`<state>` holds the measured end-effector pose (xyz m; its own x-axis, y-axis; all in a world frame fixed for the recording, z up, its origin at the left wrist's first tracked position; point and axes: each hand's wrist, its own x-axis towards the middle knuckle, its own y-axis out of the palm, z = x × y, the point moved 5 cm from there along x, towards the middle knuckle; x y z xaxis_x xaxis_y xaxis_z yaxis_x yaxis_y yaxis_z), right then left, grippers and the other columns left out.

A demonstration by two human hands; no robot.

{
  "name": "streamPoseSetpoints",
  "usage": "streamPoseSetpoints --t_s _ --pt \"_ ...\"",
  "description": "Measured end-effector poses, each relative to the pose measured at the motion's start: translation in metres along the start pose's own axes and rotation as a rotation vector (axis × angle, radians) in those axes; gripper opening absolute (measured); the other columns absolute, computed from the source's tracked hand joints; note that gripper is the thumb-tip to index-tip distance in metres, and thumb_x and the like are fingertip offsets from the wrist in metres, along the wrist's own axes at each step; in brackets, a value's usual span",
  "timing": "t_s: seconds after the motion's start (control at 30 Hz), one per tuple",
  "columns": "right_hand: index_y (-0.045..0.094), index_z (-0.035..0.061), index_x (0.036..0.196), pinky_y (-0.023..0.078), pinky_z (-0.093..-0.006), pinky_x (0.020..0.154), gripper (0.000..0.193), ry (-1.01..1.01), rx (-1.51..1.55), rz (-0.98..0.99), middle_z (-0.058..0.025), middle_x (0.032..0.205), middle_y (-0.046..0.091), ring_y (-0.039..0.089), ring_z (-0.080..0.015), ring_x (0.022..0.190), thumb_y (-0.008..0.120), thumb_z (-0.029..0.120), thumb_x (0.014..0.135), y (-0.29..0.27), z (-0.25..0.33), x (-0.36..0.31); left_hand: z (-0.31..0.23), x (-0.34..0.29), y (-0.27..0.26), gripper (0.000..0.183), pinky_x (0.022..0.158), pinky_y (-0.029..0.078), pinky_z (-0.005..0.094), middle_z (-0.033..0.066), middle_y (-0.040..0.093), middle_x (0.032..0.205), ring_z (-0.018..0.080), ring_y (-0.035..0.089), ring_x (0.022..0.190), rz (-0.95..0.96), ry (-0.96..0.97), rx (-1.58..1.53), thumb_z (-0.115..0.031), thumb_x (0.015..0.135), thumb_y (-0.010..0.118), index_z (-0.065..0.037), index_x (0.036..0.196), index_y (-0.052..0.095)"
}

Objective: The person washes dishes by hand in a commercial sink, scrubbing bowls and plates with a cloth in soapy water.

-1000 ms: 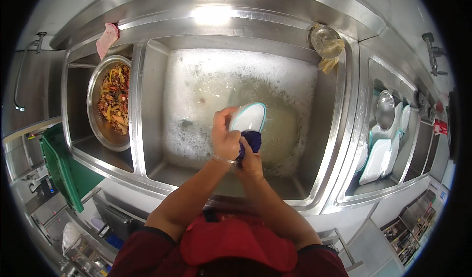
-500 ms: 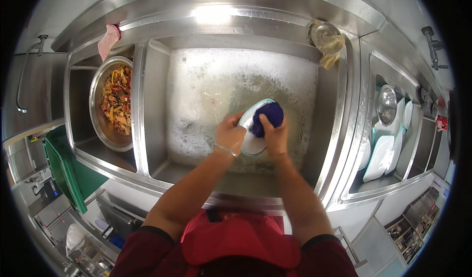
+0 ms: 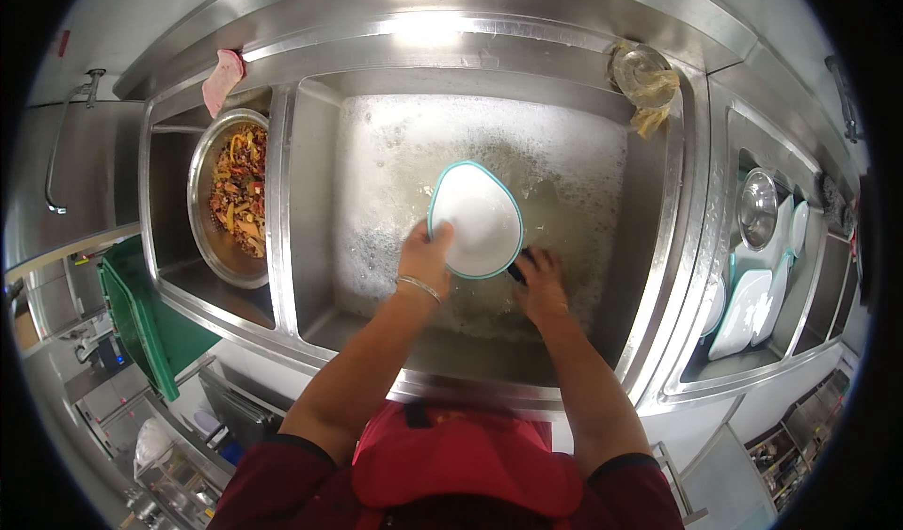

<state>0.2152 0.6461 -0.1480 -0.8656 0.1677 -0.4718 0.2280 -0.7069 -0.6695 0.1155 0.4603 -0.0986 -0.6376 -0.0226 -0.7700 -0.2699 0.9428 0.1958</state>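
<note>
A white bowl with a teal rim is tilted above the soapy water, its inside facing up. My left hand grips its left edge, thumb over the rim and fingers underneath. On the bowl's lower right, my right hand is bent around a dark blue cloth. Most of that cloth is hidden behind the bowl and my fingers. Both hands are over the large steel sink, whose foamy, greyish water spreads below them.
A steel pan of food scraps sits in the left basin; a pink cloth hangs above it. A clear container lies at the back right corner. The right basin holds white dishes and a steel bowl. A green bin stands lower left.
The bowl has turned so its inside faces up. My right hand and the cloth have moved from the bowl's upper right, down and out to its lower right side.
</note>
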Motion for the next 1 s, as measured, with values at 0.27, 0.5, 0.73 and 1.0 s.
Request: streamPoseSetpoints --t_s 0.27,0.5,0.73,1.0 --pt "0.056 0.0099 0.104 0.048 -0.0328 0.078 0.025 0.452 1.046 0.018 -0.0125 0.118 0.054 0.054 -0.0218 0.105 0.065 0.011 0.081 -0.026 0.001 -0.004 0.068 -0.002 -0.004 0.019 0.074 0.054 0.0422 0.0145 0.059 0.097 0.0275 0.059 0.088 0.005 -0.591 -0.516 -0.005 0.090 0.046 0.002 0.107 0.051" --pt "0.060 0.0099 0.104 0.040 -0.0413 0.093 0.044 -0.407 0.347 -0.595 -0.0185 0.123 0.048 0.048 -0.0341 0.113 0.077 0.013 0.064 -0.091 0.123 -0.060 0.088 -0.026 0.038 0.022 0.066 0.051 0.0338 0.0118 0.058 0.098 0.0225 0.058 0.081 0.293 -0.728 -0.400 -0.013 0.092 0.041 -0.003 0.107 0.052" --pt "0.057 0.0032 0.106 0.046 -0.0302 0.074 0.041 0.257 1.394 -0.010 -0.0064 0.092 0.059 0.056 -0.0176 0.081 0.066 0.033 0.079 -0.077 0.050 0.012 0.071 -0.078 0.048 0.024 0.053 0.044 0.0285 0.0092 0.053 0.081 0.0183 0.051 0.065 0.519 -1.135 -0.452 -0.025 0.088 0.051 -0.003 0.098 0.053" --pt "0.056 0.0053 0.104 0.049 -0.0283 0.068 0.039 0.316 1.631 -0.014 -0.0044 0.088 0.060 0.058 -0.0151 0.077 0.073 0.024 0.074 -0.053 0.026 0.003 0.025 -0.092 0.052 0.039 0.084 0.047 0.0384 0.0156 0.054 0.115 0.0271 0.055 0.102 0.653 -0.663 -0.303 -0.026 0.091 0.048 0.000 0.120 0.046"
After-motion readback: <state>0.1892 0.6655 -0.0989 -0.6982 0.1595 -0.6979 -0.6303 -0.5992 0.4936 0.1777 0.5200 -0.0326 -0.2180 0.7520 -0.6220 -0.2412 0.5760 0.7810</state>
